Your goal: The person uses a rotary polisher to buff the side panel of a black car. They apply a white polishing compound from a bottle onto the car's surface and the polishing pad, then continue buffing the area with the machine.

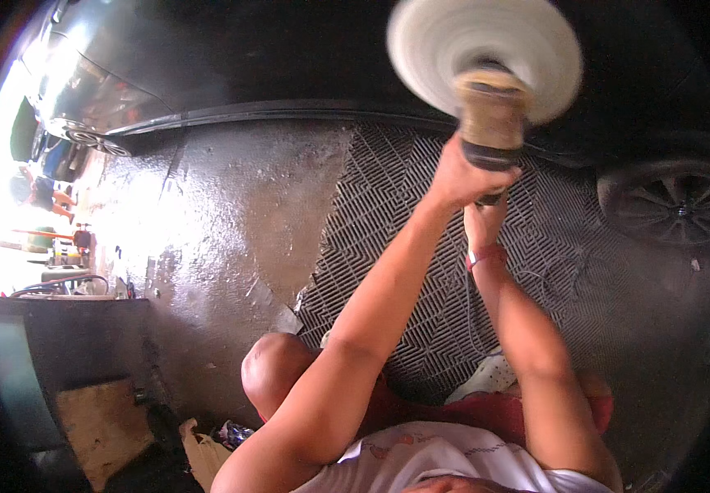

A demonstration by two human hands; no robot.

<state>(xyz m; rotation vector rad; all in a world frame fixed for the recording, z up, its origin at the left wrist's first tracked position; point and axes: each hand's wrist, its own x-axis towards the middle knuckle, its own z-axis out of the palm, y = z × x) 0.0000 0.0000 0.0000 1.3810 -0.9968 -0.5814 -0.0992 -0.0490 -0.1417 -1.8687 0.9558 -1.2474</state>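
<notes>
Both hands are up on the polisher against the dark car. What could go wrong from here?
1. The pad looks blurred, so probably spinning; it may grab or mark the car body if tilted.
2. The cord hangs between the forearms near the knees and might snag.
3. The floor shines as if wet, a possible slip and electrical hazard. The left hand and right hand grip close under the pad.

Fluffy wool polishing pad (486,41); glossy car body (207,57); ribbed rubber mat (404,222).
</notes>
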